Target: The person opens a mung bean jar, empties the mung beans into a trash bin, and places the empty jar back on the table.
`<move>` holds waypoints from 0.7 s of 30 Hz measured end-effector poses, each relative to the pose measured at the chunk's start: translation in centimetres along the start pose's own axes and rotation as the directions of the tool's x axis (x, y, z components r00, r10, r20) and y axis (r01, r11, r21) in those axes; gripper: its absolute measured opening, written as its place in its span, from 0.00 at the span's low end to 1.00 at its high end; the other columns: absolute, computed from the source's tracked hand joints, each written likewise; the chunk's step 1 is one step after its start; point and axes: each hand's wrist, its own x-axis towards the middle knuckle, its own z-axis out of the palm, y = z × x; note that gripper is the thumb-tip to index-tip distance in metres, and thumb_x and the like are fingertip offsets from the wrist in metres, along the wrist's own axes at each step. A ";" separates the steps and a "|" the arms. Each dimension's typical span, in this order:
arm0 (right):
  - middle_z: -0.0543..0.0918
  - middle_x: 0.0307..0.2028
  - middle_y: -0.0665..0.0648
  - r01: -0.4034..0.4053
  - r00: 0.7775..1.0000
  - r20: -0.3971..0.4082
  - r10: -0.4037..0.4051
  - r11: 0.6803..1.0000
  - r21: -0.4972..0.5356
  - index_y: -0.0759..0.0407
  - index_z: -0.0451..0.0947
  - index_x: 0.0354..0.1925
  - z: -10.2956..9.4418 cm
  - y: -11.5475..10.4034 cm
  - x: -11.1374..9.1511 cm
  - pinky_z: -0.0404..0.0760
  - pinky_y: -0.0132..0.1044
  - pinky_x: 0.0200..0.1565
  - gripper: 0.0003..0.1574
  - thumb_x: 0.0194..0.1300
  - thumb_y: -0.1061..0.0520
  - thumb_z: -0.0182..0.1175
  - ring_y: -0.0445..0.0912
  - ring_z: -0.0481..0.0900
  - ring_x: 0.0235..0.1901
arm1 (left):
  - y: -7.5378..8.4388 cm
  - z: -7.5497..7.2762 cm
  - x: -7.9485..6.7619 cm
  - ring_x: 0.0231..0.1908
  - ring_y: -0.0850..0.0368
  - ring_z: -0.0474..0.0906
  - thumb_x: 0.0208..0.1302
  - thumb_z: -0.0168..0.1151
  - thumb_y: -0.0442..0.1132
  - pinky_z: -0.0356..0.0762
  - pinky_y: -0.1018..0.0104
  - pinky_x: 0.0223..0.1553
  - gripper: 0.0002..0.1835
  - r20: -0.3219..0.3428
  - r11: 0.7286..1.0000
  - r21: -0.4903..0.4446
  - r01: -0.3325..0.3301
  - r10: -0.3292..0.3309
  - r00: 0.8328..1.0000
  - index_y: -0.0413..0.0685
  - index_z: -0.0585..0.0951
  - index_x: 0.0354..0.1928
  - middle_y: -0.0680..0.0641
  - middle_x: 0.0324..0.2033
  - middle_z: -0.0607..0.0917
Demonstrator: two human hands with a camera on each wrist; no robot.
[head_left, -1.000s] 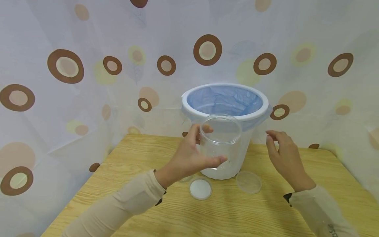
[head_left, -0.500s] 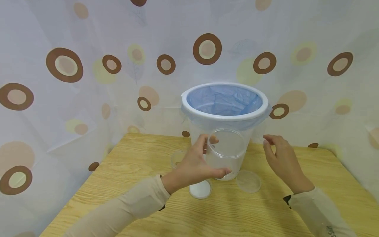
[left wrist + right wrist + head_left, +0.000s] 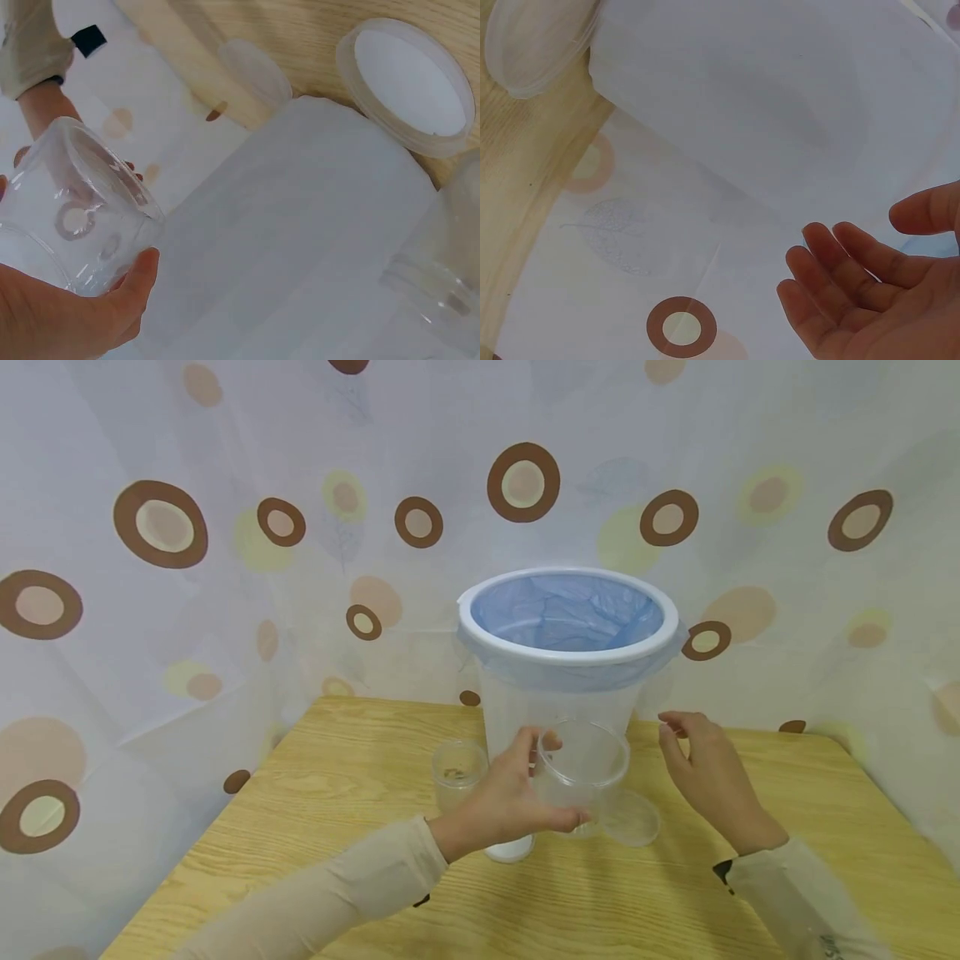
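My left hand grips a clear, see-through jar around its side, in front of the white bin. In the left wrist view the jar is tilted, and I see nothing inside. To the bin's right my right hand hovers; in the right wrist view its fingers are loosely bent and hold nothing. A second clear jar stands on the table behind my left wrist, with small brownish bits in it. A white round lid lies partly hidden under my left hand.
A clear round lid lies flat on the wood-grain table, right of the held jar. The bin has a blue liner bag folded over its rim. A patterned sheet hangs close behind and at both sides.
My left hand has lowered the jar and brought it slightly right, from near the bin's rim towards the table. The second jar has come into view. My right hand has sunk a little.
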 end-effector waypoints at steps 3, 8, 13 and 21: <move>0.77 0.47 0.73 -0.002 1.000 0.012 0.002 1.000 0.005 0.75 0.71 0.55 0.1 0.0 -0.1 0.72 0.59 0.43 0.23 0.75 0.57 0.44 0.64 0.73 0.46 | -0.6 0.5 0.1 0.49 0.49 0.73 0.43 0.79 0.45 0.76 0.66 0.40 0.39 0.006 1.000 0.003 0.008 -0.008 1.000 0.50 0.66 0.55 0.41 0.52 0.74; 0.77 0.47 0.73 -0.009 0.999 0.039 0.009 1.000 0.001 0.75 0.72 0.54 0.4 0.0 -0.3 0.73 0.59 0.43 0.22 0.75 0.58 0.45 0.64 0.73 0.46 | -1.6 1.2 0.3 0.47 0.52 0.74 0.41 0.80 0.44 0.76 0.67 0.40 0.39 0.002 1.000 0.011 0.016 -0.016 1.000 0.48 0.67 0.54 0.44 0.49 0.76; 0.77 0.47 0.73 -0.020 0.998 0.060 0.020 1.000 -0.008 0.75 0.72 0.54 0.6 0.0 -0.5 0.73 0.59 0.44 0.23 0.75 0.56 0.44 0.64 0.73 0.46 | -2.4 1.7 0.5 0.50 0.52 0.73 0.42 0.80 0.43 0.74 0.63 0.48 0.39 0.040 0.999 -0.020 0.032 -0.031 0.999 0.47 0.65 0.54 0.46 0.50 0.75; 0.77 0.46 0.72 -0.009 0.999 0.053 0.010 1.000 -0.015 0.75 0.73 0.53 1.0 0.2 -0.6 0.73 0.59 0.44 0.22 0.75 0.57 0.45 0.64 0.74 0.45 | -3.6 2.0 0.6 0.53 0.50 0.73 0.44 0.79 0.47 0.75 0.61 0.48 0.41 0.080 0.997 -0.007 0.073 -0.073 0.994 0.48 0.64 0.57 0.46 0.53 0.75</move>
